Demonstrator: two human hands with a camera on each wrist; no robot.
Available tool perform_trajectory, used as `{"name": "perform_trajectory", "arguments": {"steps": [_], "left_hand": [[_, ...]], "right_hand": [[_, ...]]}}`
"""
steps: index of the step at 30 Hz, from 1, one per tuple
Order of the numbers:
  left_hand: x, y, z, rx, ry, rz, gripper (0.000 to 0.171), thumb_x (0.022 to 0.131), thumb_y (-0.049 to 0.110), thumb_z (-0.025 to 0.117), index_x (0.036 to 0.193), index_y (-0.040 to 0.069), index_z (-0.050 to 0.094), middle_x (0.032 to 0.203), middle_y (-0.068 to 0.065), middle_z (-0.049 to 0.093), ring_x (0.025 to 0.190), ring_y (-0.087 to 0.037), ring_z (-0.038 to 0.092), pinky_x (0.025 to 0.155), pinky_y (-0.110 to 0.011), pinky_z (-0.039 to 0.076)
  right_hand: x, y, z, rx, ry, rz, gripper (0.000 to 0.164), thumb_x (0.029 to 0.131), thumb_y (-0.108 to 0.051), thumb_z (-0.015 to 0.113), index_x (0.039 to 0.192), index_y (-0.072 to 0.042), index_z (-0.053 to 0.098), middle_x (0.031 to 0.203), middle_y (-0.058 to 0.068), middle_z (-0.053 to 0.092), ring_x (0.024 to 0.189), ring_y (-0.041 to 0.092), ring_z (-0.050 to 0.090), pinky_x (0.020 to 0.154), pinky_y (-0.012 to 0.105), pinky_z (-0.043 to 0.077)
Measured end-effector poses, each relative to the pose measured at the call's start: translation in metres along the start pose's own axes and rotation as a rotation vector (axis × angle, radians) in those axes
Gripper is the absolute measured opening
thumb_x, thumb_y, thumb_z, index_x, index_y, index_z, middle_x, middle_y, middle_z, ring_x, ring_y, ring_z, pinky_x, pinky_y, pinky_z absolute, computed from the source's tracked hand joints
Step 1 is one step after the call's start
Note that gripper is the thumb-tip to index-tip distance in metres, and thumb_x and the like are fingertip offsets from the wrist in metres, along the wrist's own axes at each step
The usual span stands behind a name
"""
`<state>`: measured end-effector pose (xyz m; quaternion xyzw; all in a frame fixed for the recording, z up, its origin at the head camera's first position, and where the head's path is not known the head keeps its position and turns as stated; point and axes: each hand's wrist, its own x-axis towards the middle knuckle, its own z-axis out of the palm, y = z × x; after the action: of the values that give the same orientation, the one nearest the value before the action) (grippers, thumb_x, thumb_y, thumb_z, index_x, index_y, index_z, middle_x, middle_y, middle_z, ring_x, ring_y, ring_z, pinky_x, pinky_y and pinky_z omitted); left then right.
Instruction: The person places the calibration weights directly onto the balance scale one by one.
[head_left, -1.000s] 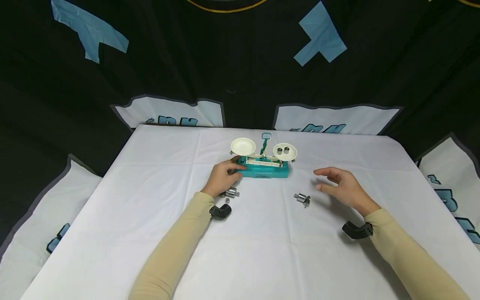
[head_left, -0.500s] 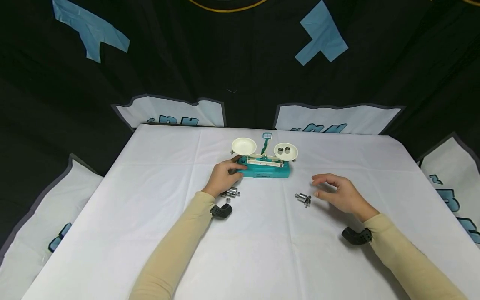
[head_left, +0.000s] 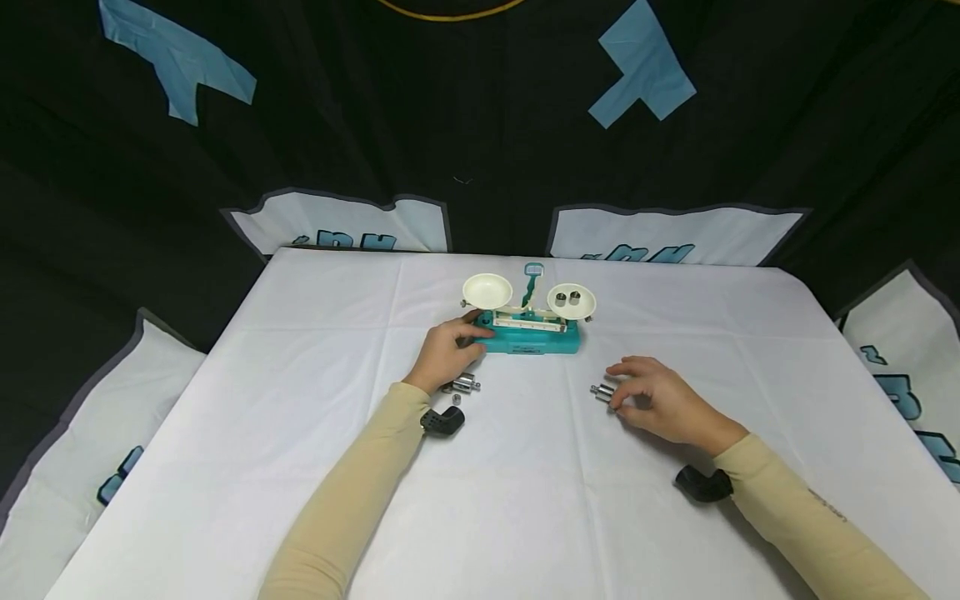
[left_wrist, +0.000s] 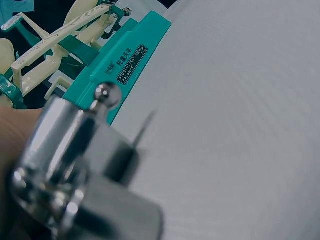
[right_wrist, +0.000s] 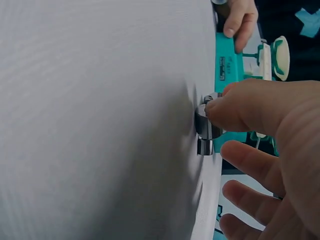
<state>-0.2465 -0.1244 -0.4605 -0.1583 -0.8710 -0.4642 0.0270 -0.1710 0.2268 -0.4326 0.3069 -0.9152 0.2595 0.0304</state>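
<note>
A teal tray balance (head_left: 525, 340) with two cream pans stands toward the back of the table. My left hand (head_left: 444, 354) grips the left end of its base, fingers around the corner. Two small metal weights (head_left: 567, 298) sit in the right pan; the left pan (head_left: 487, 291) holds nothing. My right hand (head_left: 663, 402) has its thumb and index finger at a small group of metal weights (head_left: 602, 392), pinching one at the near end; the fingertips partly hide it. In the right wrist view, the other fingers (right_wrist: 250, 160) are spread.
More metal weights (head_left: 465, 383) lie beside my left wrist, large and blurred in the left wrist view. A tiny weight (head_left: 456, 399) is just in front of them. White cloth (head_left: 517, 500) covers the table, and a black curtain (head_left: 480, 125) hangs behind.
My right hand has moved left and down onto the right group of weights, and its thumb and index finger have closed together. My left hand stays on the balance base.
</note>
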Motion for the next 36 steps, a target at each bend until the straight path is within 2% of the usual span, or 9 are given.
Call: {"name": "perform_trajectory", "arguments": {"steps": [6,20,27,36], "left_hand": [[0.000,0.000,0.000,-0.013,-0.004,-0.002,0.026,0.089,0.004,0.069,0.113,0.004,0.078,0.153,-0.012,0.054,0.147,-0.031,0.047,0.123,-0.044,0.037],[-0.001,0.002,-0.001,-0.016,-0.003,0.002,0.025,0.088,0.003,0.070,0.112,0.003,0.078,0.153,-0.012,0.054,0.146,-0.032,0.047,0.124,-0.043,0.036],[0.000,0.000,0.000,-0.020,-0.002,0.001,0.025,0.088,0.003,0.069,0.112,0.004,0.078,0.153,-0.012,0.054,0.146,-0.031,0.047,0.124,-0.043,0.037],[0.000,-0.001,0.000,-0.029,0.003,0.008,0.026,0.088,0.003,0.069,0.111,0.004,0.078,0.152,-0.013,0.054,0.146,-0.032,0.048,0.123,-0.043,0.038]], "right_hand": [[0.001,-0.003,0.003,-0.111,-0.021,-0.012,0.025,0.078,0.003,0.079,0.080,-0.022,0.076,0.126,0.017,0.069,0.128,0.048,0.056,0.106,0.066,0.046],[0.005,-0.012,0.007,-0.372,0.029,-0.153,0.020,0.072,0.002,0.084,0.082,-0.015,0.079,0.117,0.016,0.073,0.120,0.047,0.063,0.098,0.062,0.054],[0.006,-0.012,0.010,-0.412,0.052,-0.189,0.021,0.069,0.003,0.086,0.078,-0.014,0.077,0.112,0.014,0.073,0.116,0.045,0.065,0.095,0.060,0.056],[0.005,-0.011,0.011,-0.378,0.065,-0.155,0.022,0.071,0.007,0.083,0.077,-0.012,0.075,0.110,0.014,0.074,0.114,0.044,0.065,0.095,0.060,0.055]]}}
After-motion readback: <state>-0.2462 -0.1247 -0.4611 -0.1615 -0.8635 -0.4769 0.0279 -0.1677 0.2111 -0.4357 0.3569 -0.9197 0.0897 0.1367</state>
